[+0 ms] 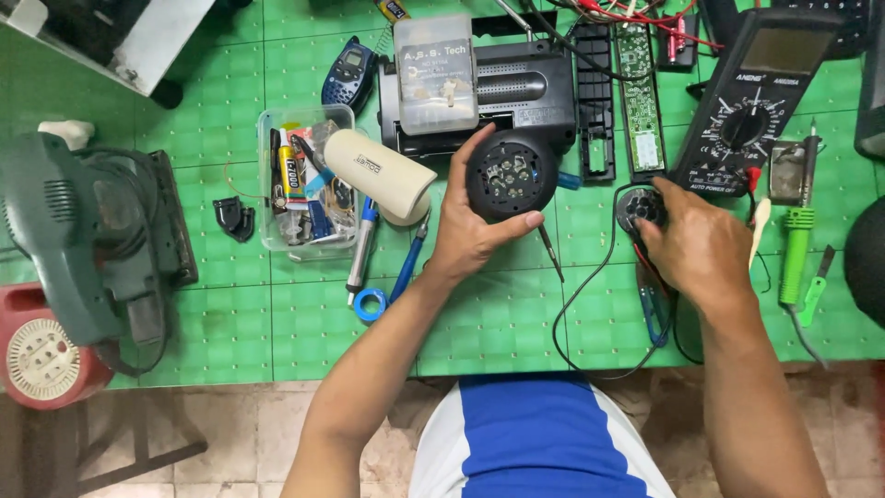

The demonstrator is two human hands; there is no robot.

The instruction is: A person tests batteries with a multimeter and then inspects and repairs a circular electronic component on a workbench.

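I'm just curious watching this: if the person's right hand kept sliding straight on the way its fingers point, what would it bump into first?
The right hand points up and left, its fingertips already on a small round black part. Straight beyond that lies the bare green circuit board, probably next, though height is hard to judge from above.

Grey multimeter screen point(779, 48), top right

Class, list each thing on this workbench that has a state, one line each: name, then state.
round black part: held up in the left hand, inside showing
small round part: on the mat, under the right hand
long black case: opened, circuit board lying beside it
clear tub: lid off, full
meter: screen blank
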